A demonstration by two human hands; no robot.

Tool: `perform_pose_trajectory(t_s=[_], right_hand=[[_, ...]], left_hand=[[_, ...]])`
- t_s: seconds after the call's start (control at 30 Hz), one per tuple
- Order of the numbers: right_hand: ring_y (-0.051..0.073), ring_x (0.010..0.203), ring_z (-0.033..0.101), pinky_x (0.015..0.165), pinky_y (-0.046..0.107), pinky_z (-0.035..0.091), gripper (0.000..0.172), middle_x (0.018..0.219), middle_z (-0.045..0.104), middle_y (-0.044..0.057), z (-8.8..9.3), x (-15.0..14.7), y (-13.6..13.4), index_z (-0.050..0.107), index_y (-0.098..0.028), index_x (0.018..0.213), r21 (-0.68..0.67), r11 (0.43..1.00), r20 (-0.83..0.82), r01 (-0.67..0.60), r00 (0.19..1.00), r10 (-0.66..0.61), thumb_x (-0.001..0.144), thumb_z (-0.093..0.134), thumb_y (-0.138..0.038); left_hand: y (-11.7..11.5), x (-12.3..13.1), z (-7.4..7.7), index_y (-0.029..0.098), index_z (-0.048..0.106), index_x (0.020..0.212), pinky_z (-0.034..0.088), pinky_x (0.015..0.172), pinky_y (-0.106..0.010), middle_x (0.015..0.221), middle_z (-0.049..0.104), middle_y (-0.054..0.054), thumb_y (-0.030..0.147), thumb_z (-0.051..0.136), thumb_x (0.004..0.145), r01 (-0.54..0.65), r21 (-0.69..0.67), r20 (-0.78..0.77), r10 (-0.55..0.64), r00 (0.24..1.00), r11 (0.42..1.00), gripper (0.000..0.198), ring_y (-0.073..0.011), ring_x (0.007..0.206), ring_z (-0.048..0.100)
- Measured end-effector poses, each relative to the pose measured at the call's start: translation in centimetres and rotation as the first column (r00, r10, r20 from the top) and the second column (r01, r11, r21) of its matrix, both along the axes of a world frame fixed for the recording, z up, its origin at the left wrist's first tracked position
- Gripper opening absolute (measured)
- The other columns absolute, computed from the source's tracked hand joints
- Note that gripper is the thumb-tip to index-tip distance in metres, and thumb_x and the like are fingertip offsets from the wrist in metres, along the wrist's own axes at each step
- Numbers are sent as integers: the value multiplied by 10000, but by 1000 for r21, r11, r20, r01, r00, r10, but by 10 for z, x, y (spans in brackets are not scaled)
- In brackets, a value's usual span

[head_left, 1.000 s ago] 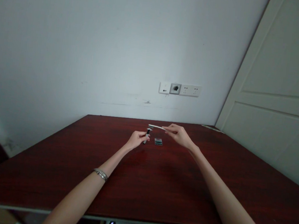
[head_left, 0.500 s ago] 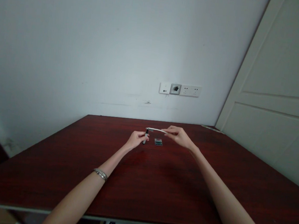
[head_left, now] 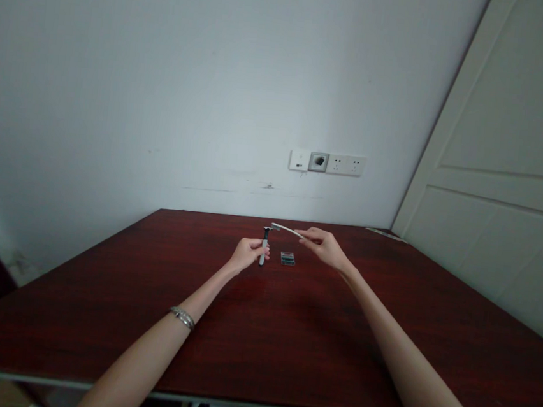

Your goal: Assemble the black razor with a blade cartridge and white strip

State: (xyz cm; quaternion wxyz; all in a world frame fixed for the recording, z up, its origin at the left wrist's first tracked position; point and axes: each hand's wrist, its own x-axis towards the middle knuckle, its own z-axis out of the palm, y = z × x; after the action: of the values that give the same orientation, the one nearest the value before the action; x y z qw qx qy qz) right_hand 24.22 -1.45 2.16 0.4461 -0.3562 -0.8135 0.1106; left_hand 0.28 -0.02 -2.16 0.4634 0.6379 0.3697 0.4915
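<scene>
My left hand [head_left: 246, 254] is closed round the grey and black handle of a razor [head_left: 263, 251], held upright with its head at the top. In my right hand [head_left: 321, 245] a white toothbrush [head_left: 289, 230] is pinched between thumb and fingers. Its bristled head points left and lies close beside the razor's head; whether they touch I cannot tell. Between and below the hands, a small clear plastic case [head_left: 288, 259] with dark contents rests on the table.
The dark red wooden table [head_left: 258, 336] runs back to a pale wall [head_left: 167, 91] with sockets [head_left: 346, 165]. A white panelled door [head_left: 501, 206] stands on the right. A thin flat strip [head_left: 386, 234] lies at the far right corner.
The toothbrush head has risen slightly and shifted right, off the top of the razor. The razor stands more upright, its head now showing. The case has not moved.
</scene>
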Motion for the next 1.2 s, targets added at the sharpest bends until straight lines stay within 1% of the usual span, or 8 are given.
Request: perform_pose_trajectory(t_s=[0.17,0.3,0.43,0.53,0.7,1.2], right_hand=[[135,646,495,608,264,399,344,743,559,34,-3,-1,3,620,-194,1097,35,998,-12,58,998,-57,812,498,-345],[136,668,508,618,262,400,336,779,562,45,-6,-4,3,617,-200,1101,74,995,-5,73,997,-73,847,445,-337],[142,695,527,617,257,402,322,819,577,52,-9,-6,4,616,-219,1102,93,990,14,109,994,-111,847,453,-330],[143,709,538,615,251,406,317,836,583,53,-12,-6,6,614,-230,1103,96,987,30,125,991,-128,846,458,-329],[145,733,553,640,248,429,315,844,583,54,-16,-7,9,613,-237,1105,103,988,33,115,992,-119,848,456,-328],[150,751,566,676,258,450,300,870,587,53,-17,-7,10,610,-263,1108,122,981,49,149,987,-156,847,465,-291]], left_hand=[[-7,3,4,91,600,748,475,487,-242,642,634,-66,331,669,651,20,-89,24,-18,1000,996,267,-157,551,620],[-8,6,5,94,591,736,492,478,-271,646,627,-63,319,657,669,29,-119,52,-23,998,992,244,-157,520,611],[-10,8,7,89,590,728,493,467,-267,640,623,-65,286,637,686,11,-140,83,1,997,990,208,-151,503,603],[-12,9,8,88,585,722,490,463,-260,641,625,-68,281,635,689,11,-151,90,2,996,988,202,-148,503,602],[-15,10,9,88,578,716,490,462,-265,641,622,-65,273,624,697,12,-163,80,1,997,987,192,-149,495,603],[-17,10,12,86,581,724,487,450,-262,647,621,-71,275,626,694,37,-159,56,-28,998,987,197,-161,503,612]])
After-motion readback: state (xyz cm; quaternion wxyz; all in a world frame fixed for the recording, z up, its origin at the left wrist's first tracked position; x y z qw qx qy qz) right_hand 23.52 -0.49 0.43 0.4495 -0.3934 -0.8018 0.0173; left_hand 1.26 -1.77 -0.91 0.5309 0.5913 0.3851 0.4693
